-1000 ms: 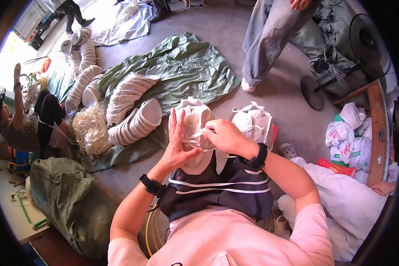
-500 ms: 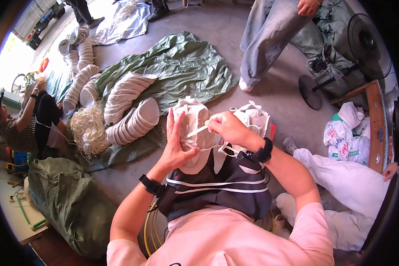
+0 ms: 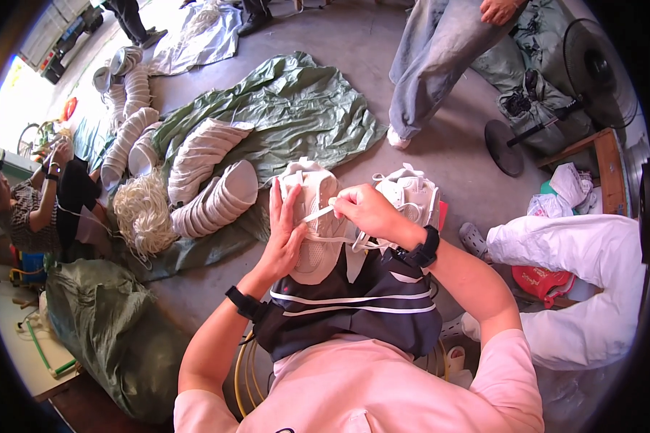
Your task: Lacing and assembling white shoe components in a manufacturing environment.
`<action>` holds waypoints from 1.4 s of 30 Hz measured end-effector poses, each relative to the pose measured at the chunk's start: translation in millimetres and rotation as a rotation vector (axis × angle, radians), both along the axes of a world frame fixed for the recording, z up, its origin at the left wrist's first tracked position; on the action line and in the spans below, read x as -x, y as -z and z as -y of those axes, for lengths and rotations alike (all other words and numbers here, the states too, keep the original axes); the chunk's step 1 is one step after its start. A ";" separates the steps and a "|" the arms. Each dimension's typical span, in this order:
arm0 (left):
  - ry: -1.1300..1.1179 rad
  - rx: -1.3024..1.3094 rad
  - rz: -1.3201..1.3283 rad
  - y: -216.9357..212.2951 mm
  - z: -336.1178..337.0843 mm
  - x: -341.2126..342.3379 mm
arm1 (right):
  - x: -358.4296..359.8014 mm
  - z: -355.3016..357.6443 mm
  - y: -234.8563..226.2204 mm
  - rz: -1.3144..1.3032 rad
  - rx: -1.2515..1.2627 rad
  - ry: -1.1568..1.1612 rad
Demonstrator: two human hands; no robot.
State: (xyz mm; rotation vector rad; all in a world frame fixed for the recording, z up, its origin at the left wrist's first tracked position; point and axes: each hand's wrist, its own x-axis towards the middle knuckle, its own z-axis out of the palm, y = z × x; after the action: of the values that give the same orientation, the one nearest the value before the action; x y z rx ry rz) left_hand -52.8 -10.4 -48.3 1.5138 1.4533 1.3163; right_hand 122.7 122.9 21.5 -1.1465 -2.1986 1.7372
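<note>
A pale sneaker (image 3: 315, 261) rests on my dark-clothed lap, its toe towards me. My left hand (image 3: 284, 234) grips its left side, fingers along the upper and thumb across the front. Between the thumb and fingers of my right hand (image 3: 372, 213) is a white shoelace (image 3: 315, 214), drawn taut over the shoe's eyelets. Beside it, to the right, sits a second pale sneaker (image 3: 412, 193), partly hidden by my right hand and wrist. More loose lace hangs between the two shoes.
Nested stacks of grey-white shoe uppers (image 3: 217, 200) and a bundle of pale laces (image 3: 143, 215) lie on a green tarp (image 3: 289, 97). A person in jeans (image 3: 433, 68) stands ahead. White-trousered legs (image 3: 578, 245) extend at right, near a black fan (image 3: 596, 68).
My right hand has shifted slightly left with the lace. The white-trousered legs at right have moved apart, uncovering a red bag. At left, the seated person's hands have moved slightly.
</note>
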 end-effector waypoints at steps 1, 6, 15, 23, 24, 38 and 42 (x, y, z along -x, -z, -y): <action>-0.001 0.029 0.050 0.2 0.2 2.2 | 2.3 0.3 0.2 -0.013 -0.006 0.009; -0.045 0.013 -0.150 -43.0 -3.7 9.8 | 15.8 -1.3 -19.5 -0.093 -0.121 -0.028; -0.110 0.004 -0.126 -75.1 14.2 -4.5 | 2.2 14.9 -81.5 -0.087 0.171 -0.011; -0.127 0.068 -0.183 -94.9 26.0 -22.3 | -15.6 31.4 -93.1 -0.100 0.099 0.037; -0.129 0.061 -0.187 -94.4 26.2 -22.8 | -16.7 36.3 -100.3 -0.069 0.061 0.016; -0.268 -0.034 0.245 -61.8 48.6 -8.7 | -27.9 78.3 -54.2 0.079 -0.608 -0.110; -0.235 -0.013 0.232 -65.9 67.0 -0.6 | -23.3 80.1 -49.4 0.306 -0.775 -0.180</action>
State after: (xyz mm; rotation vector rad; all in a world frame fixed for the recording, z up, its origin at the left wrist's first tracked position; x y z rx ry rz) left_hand -52.1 -77.4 17.6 1.1779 1.5061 1.5846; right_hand 146.1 42.7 70.9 -1.0584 -2.8158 0.6079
